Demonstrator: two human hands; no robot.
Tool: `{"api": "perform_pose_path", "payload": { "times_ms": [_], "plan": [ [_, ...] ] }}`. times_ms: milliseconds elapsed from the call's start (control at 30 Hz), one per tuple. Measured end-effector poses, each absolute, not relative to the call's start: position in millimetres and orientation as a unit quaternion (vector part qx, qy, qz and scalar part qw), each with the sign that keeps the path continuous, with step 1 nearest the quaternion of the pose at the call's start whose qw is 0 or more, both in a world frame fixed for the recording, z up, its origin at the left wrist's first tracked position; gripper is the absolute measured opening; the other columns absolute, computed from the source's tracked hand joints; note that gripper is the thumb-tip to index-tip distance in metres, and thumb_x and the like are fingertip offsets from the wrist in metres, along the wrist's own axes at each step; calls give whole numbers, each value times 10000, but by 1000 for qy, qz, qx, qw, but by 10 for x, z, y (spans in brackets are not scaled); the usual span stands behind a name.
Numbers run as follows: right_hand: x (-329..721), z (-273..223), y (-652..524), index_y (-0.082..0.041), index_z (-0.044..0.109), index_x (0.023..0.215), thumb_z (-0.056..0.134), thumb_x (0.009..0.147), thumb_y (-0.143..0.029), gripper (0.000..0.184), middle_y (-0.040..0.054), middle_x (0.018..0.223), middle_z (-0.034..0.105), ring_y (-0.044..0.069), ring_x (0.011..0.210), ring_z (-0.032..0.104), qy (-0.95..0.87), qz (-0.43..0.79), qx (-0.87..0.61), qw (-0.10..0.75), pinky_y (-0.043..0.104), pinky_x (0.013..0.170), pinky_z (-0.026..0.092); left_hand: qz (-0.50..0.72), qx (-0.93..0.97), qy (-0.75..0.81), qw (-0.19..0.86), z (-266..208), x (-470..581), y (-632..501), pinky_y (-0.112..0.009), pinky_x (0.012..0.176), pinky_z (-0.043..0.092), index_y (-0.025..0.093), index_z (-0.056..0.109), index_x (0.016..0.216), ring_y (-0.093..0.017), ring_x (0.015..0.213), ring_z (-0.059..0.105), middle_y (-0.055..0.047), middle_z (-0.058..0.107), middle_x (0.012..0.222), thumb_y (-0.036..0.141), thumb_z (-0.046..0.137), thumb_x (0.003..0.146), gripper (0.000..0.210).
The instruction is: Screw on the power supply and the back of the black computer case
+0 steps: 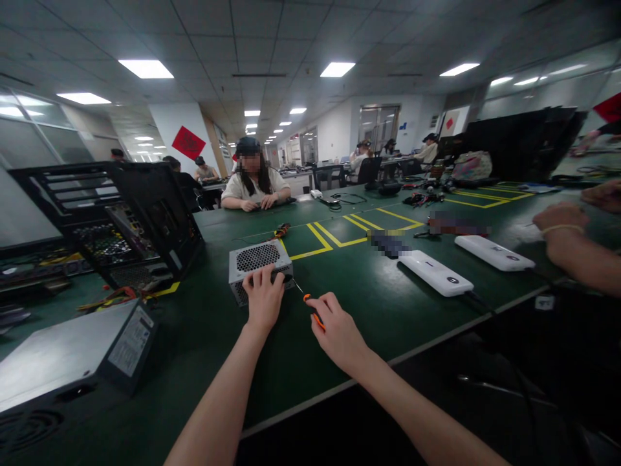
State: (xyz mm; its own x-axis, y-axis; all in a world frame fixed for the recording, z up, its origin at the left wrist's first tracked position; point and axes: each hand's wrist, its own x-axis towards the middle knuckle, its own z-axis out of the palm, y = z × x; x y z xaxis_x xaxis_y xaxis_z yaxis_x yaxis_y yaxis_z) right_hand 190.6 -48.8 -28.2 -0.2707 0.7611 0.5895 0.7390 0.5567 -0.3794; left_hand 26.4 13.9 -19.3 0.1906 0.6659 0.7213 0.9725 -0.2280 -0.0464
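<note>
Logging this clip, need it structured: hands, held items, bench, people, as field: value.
left hand: fingers on silver perforated box
right hand: holding orange-and-black screwdriver
screwdriver shaft: pointing toward the box; tip contact unclear
bench: green, marked with yellow lines
bench left: open black computer case, labelled metal box
bench right: two white devices
people: capped person seated across; another person's hand at right
</note>
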Motion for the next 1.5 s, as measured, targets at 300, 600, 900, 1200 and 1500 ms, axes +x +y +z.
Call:
{"api": "perform_pose_path", "payload": {
  "times_ms": [300, 600, 900, 1200, 1500],
  "plan": [
    [1865, -234, -537, -192, 492, 1008, 385, 831, -142, 213, 58, 955, 471, 143, 771, 562, -778, 30, -483, 401, 286, 687, 491, -289, -729, -562, 264, -213, 256, 151, -479, 885, 211, 235, 583, 936, -286, 1067, 345, -113, 471, 1143, 215, 451, 785, 202],
    [1830, -234, -571, -168, 420, 1072, 369, 816, -119, 266, 83, 966, 433, 154, 734, 558, -782, 32, -488, 386, 286, 600, 490, -294, -720, -575, 254, -212, 258, 179, -468, 876, 223, 221, 589, 897, -287, 1037, 339, -106, 470, 1127, 234, 474, 773, 170],
    [1820, -221, -488, -144, 429, 1013, 363, 863, -192, 171, 73, 857, 580, 174, 709, 599, -744, 98, -554, 361, 280, 590, 459, -301, -718, -573, 254, -211, 248, 176, -467, 876, 232, 210, 587, 864, -281, 1036, 351, -99, 479, 1120, 228, 494, 760, 140],
    [1850, -232, -474, -159, 517, 931, 413, 796, -55, 199, 62, 864, 557, 188, 786, 509, -815, -79, -476, 320, 325, 691, 445, -296, -717, -568, 274, -208, 240, 182, -457, 861, 253, 219, 587, 845, -273, 1026, 373, -88, 493, 1107, 228, 506, 753, 123],
    [1821, -211, -511, -155, 464, 1015, 421, 803, -145, 217, 80, 948, 474, 180, 819, 509, -792, -31, -489, 364, 312, 674, 476, -281, -722, -567, 280, -206, 231, 180, -451, 847, 258, 222, 576, 872, -272, 1020, 378, -76, 498, 1109, 232, 487, 767, 138]
  ]
}}
